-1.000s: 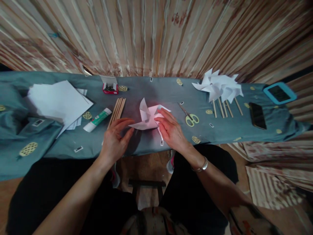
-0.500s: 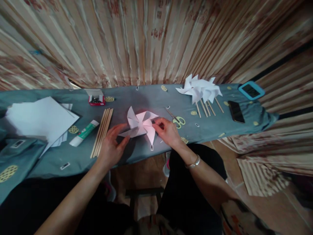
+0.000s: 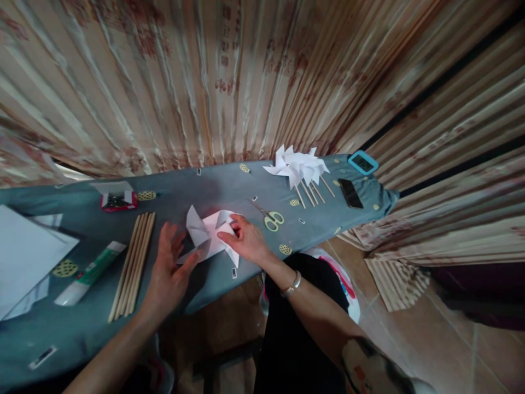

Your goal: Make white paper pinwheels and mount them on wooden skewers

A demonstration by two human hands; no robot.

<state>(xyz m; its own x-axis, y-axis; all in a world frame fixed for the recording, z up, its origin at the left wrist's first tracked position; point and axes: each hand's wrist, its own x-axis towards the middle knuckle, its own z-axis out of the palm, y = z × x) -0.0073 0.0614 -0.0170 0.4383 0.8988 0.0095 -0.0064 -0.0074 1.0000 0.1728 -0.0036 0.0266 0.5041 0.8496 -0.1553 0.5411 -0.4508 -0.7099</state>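
Observation:
A white paper pinwheel (image 3: 212,234) with folded blades lies on the cloth in front of me. My right hand (image 3: 245,236) has thumb and fingers closed on its right side. At its left is my left hand (image 3: 169,268), fingers spread apart; the thumb reaches over the lower left blade, and I cannot tell if it presses on it. Just left of that hand lies a row of several wooden sticks (image 3: 132,267). Green-handled scissors (image 3: 270,218) rest to the right of the pinwheel, blades pointing up and left.
Finished-looking pinwheels on sticks (image 3: 298,165) lie at the back right, near a black phone (image 3: 350,193) and a blue-framed device (image 3: 363,162). On the left are a glue stick (image 3: 91,273), a red box of small dark pieces (image 3: 118,201) and white paper sheets (image 3: 28,254).
The view has swung to the right, so the table things sit farther left. My left hand has spread its fingers beside the pinwheel, while my right hand has come farther over its right blades.

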